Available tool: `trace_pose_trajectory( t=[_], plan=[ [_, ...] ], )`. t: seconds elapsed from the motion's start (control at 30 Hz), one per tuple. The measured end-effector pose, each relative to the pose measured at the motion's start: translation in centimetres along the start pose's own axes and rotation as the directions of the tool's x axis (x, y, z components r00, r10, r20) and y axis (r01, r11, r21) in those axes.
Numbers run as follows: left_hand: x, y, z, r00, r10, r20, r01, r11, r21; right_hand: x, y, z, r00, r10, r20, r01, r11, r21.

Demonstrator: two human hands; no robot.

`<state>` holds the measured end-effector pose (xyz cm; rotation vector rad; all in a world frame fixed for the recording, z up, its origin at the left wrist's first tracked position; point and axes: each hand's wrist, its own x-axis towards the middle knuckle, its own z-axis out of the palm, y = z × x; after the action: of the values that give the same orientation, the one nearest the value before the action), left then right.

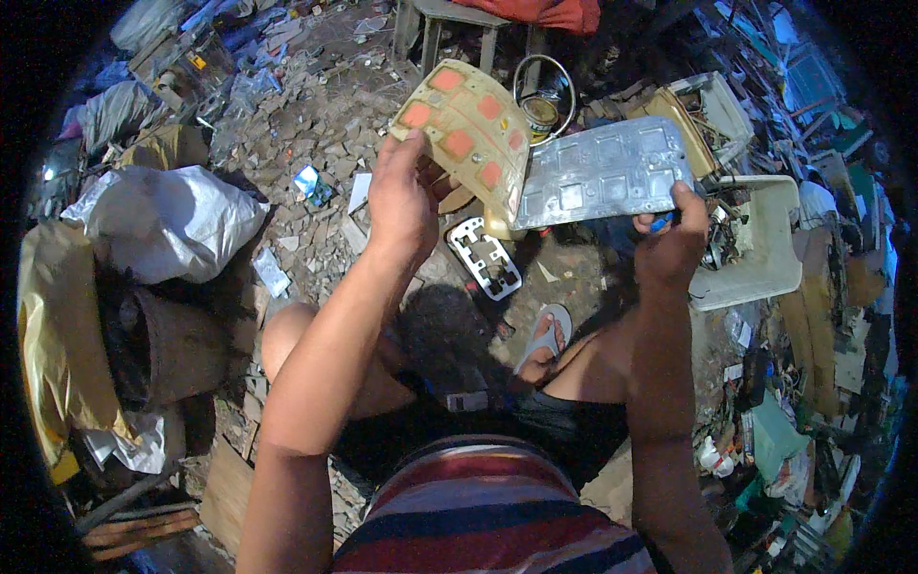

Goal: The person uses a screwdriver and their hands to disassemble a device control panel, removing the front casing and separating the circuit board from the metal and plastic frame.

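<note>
My left hand (404,196) is closed on the near left edge of a thin, curved yellowish sheet (466,134) with several orange-red square patches. In my right hand (672,239) is the right end of a silver metal plate (604,170) pressed with rows of square recesses. A small blue thing (660,223) shows at the fingers of that hand; its kind is unclear. The sheet and the plate spread apart in a V and meet, or nearly so, at their inner edges. Beneath them on the ground lies a white frame with cutouts (486,258).
A white plastic bin (779,244) with metal scraps stands at my right, with another pale bin (722,105) behind it. A wooden stool (459,14) and a metal ring (571,96) are ahead. White sacks (177,220) and a bucket (177,344) stand left. Rubble covers the ground.
</note>
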<state>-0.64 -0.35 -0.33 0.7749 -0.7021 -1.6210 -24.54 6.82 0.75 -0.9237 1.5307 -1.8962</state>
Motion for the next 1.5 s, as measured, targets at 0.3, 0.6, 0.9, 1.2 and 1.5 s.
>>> trace_pose_trajectory(
  t=[0.3,0.6,0.9,1.2,1.5],
  plan=[
    [1.7,0.4,-2.0,0.990,0.023,-0.136,-0.019,0.999,0.025,0.1,-1.9,-0.7,0.987,0.143,0.067,-0.158,0.903,0.399],
    [1.8,1.2,-1.6,0.992,0.096,-0.088,-0.100,0.994,-0.048,0.9,-2.4,-2.6,0.992,0.124,0.018,-0.113,0.826,0.552],
    [0.7,2.3,-0.1,0.991,0.120,-0.067,-0.123,0.991,-0.048,0.4,-2.5,-1.7,0.996,0.090,-0.025,-0.063,0.841,0.538],
    [-0.2,-2.5,-0.6,0.998,-0.013,0.067,0.022,0.991,-0.133,-0.4,-1.4,-0.7,0.998,0.054,0.024,-0.059,0.873,0.485],
    [-2.5,-4.6,1.7,0.932,0.274,0.237,-0.362,0.692,0.625,-1.9,-1.6,1.0,0.999,0.011,0.042,-0.026,0.928,0.371]
  ],
)
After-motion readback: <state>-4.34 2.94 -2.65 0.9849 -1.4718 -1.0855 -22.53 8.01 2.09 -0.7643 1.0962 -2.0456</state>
